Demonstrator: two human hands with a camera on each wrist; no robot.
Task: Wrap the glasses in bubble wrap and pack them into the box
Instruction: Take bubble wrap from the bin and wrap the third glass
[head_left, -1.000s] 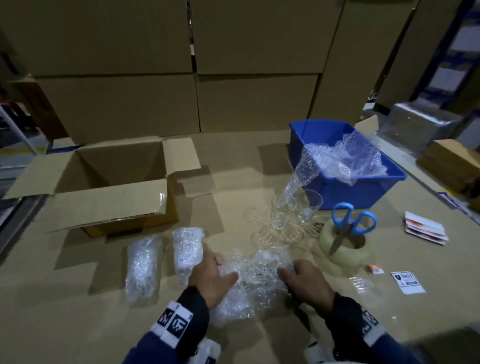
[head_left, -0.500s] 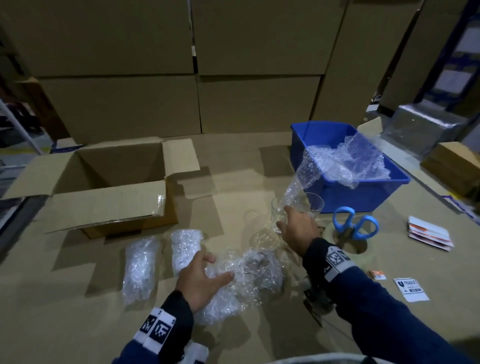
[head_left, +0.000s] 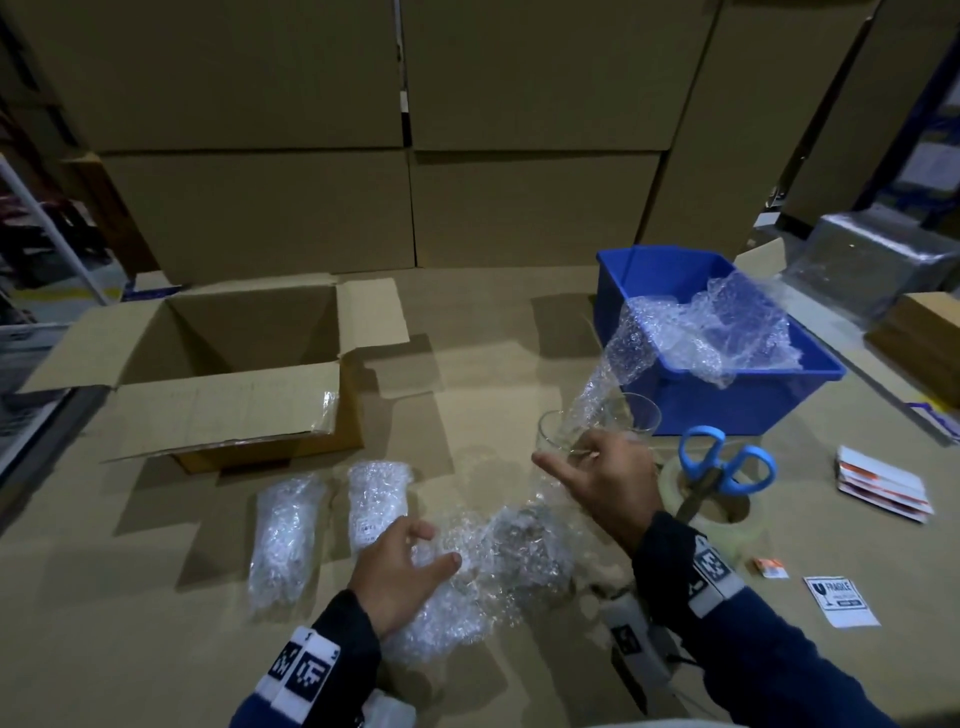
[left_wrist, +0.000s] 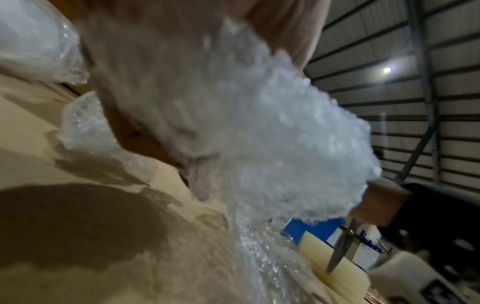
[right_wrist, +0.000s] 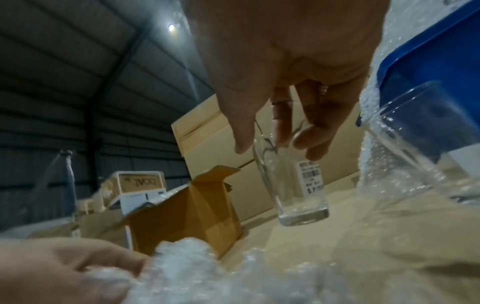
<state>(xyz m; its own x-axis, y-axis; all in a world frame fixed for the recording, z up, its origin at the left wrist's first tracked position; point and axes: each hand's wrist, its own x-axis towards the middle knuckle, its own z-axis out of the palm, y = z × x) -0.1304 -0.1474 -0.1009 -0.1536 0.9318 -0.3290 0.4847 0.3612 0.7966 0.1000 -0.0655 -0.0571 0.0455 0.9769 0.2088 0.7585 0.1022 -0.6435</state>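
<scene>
In the head view the right hand (head_left: 605, 486) sits right of centre, fingers curled down over the rim of a clear glass (head_left: 558, 441) and holding it by the top, with the index finger pointing out to the left; the right wrist view shows the same glass (right_wrist: 293, 181) upright at mid frame, a barcode sticker on its side, its base at or just above the cardboard table (head_left: 467, 364), which of the two cannot be told. A second glass (head_left: 636, 415) stands just behind it, close to the blue bin (head_left: 727, 405) at the right of the frame. A strip of bubble wrap (head_left: 691, 332) spills from the bin down past the glasses to the crumpled sheet (head_left: 498, 561) at lower centre. The left hand (head_left: 400, 566) lies on the left end of that sheet, fingers loosely spread and only lightly bent, pressing rather than gripping; the left wrist view is blurred and shows little beyond the wrap (left_wrist: 272, 133) against the palm. Two wrapped glasses (head_left: 285, 535) (head_left: 376, 501) lie side by side at lower left, in front of the open box (head_left: 223, 410) at the left of the frame. Blue-handled scissors (head_left: 722, 467) stand in a tape roll (head_left: 727, 525) just right of the right hand, and further right lie a stack of labels (head_left: 883, 486) and a fragile sticker (head_left: 841, 600)
</scene>
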